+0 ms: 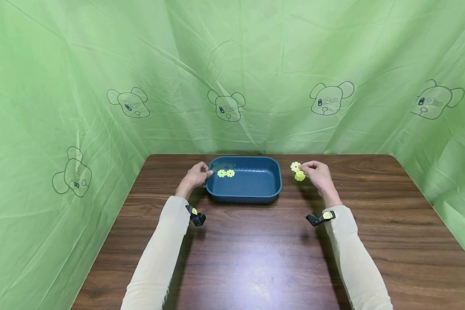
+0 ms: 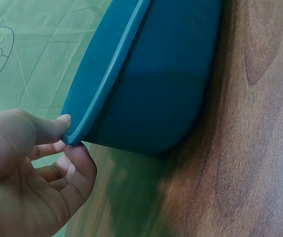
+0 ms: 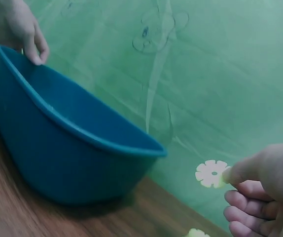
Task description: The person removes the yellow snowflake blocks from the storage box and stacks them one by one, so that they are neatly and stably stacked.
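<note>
My left hand [image 1: 195,175] pinches the rim of a blue plastic basin [image 1: 244,199] at its left end, thumb inside and fingers under the lip. The basin [image 2: 156,84] stands on the table. Two yellow-green flower-shaped discs [image 1: 221,173] lie side by side in its left part. Right of the basin, my right hand [image 1: 318,174] pinches a flower-shaped disc [image 3: 208,174] with slotted edges and a centre hole between thumb and forefinger, above the table. Just below it is another yellow-green flower piece [image 1: 300,176], partly cut off in the right wrist view; whether it touches the hand I cannot tell.
A brown wood-grain table [image 1: 252,249] spreads under both arms. Green cloth [image 1: 271,64] printed with bear heads hangs behind the table and along its sides. Black camera mounts sit on the left wrist [image 1: 196,216] and right wrist [image 1: 320,218].
</note>
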Motion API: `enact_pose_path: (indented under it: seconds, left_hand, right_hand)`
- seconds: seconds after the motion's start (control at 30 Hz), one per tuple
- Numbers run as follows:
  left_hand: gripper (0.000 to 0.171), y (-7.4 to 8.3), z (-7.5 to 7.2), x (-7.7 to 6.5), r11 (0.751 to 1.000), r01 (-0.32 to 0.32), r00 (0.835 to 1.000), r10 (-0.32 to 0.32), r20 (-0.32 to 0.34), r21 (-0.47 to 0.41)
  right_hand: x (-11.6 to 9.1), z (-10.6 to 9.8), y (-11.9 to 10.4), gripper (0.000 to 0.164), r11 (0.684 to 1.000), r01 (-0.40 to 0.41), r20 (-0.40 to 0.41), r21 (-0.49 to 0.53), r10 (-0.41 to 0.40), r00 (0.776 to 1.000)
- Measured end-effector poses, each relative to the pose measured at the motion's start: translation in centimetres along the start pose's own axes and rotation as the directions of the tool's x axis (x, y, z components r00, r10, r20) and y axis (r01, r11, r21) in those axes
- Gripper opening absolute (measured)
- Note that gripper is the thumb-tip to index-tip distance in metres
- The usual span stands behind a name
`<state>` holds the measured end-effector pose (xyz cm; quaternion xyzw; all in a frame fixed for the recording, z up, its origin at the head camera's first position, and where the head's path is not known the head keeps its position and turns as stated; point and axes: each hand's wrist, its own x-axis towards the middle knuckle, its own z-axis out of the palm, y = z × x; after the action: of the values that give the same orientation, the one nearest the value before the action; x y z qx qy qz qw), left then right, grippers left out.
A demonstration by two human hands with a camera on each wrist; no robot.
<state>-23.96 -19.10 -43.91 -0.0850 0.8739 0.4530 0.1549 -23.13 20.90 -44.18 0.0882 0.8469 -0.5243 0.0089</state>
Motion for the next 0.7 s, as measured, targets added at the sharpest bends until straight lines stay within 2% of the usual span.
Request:
enact_pose_path:
  seconds: [0.17, 0.43, 0.7]
  left_hand:
    - [0.021, 0.1, 0.0, -0.1, 1.0, 0.004, 1.0, -0.004, 0.0, -0.004]
    - [0.021, 0.1, 0.1, -0.1, 1.0, 0.002, 1.0, -0.002, -0.009, 0.005]
    - [0.02, 0.1, 0.1, -0.1, 1.0, -0.007, 1.0, 0.007, -0.012, 0.022]
  right_hand:
    - [0.9, -0.4, 1.0, 0.036, 0.998, -0.052, -0.021, -0.024, 0.051, 0.998]
    - [1.5, -0.6, 2.1, 0.034, 0.987, -0.107, -0.017, -0.121, 0.105, 0.994]
    - [1.8, -0.4, 2.9, 0.035, 0.965, -0.117, -0.056, -0.234, 0.107, 0.993]
